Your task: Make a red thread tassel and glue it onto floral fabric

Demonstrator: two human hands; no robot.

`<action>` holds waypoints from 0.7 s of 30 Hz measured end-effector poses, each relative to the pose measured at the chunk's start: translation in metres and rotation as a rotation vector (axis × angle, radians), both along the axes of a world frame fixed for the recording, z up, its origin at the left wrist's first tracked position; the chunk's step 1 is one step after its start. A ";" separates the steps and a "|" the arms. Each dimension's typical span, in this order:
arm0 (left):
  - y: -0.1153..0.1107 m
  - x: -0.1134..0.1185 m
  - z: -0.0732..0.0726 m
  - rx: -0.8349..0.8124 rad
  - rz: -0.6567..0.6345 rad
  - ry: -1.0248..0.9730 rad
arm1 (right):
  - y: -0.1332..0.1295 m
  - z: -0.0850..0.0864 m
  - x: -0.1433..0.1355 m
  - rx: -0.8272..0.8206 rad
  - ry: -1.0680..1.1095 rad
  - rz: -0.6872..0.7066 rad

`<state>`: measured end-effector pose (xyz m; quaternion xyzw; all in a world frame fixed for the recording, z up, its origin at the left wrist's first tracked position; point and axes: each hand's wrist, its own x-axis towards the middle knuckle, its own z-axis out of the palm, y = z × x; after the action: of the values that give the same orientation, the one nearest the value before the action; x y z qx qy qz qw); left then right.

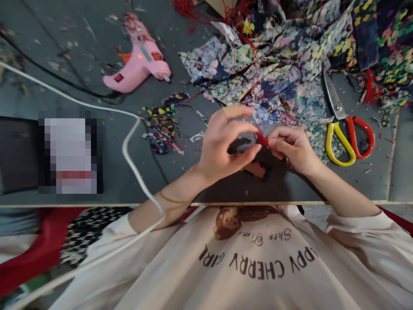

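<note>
Head view. Shows a red thread bundle (262, 138) above the near part of the grey counter (97, 43), between the two hands. Pinches its right end between thumb and fingers of the right hand (295, 150). Holds the left hand (219, 144) in a wide curve, thumb and fingers spread apart, with the tips close about the bundle's left end; leaves unclear any contact there.

Places a small brown piece (256, 170) just below the hands, partly in shadow. Sets small patterned scraps (161, 125) left of the left hand. Spreads floral fabric (219, 56) in a crumpled heap beyond both hands, with loose red threads (190, 13) strewn at and over its edge.

Includes, at upper left, a pink glue gun (135, 77) lying on its side with nozzle toward the fabric. Includes, to the right of the right hand, scissors (338, 110) with one yellow and one red handle loop, blades nearly together and tips at the fabric. Runs a white cable (129, 146) down the left side and across the left forearm. Shows, at far left, a pixelated object (71, 146), not identifiable.
</note>
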<state>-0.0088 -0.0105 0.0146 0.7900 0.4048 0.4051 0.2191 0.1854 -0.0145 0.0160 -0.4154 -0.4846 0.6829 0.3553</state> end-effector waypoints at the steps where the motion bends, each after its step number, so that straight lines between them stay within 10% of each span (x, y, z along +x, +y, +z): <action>1: -0.001 0.000 -0.002 0.051 -0.027 0.037 | -0.001 0.000 0.000 0.018 -0.007 0.005; 21: -0.008 0.006 -0.010 0.136 0.063 0.244 | -0.005 0.001 -0.010 0.084 -0.064 -0.094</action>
<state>-0.0024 -0.0180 0.0046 0.8332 0.4245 0.3394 0.1016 0.1753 -0.0194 0.0167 -0.4442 -0.5037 0.6310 0.3885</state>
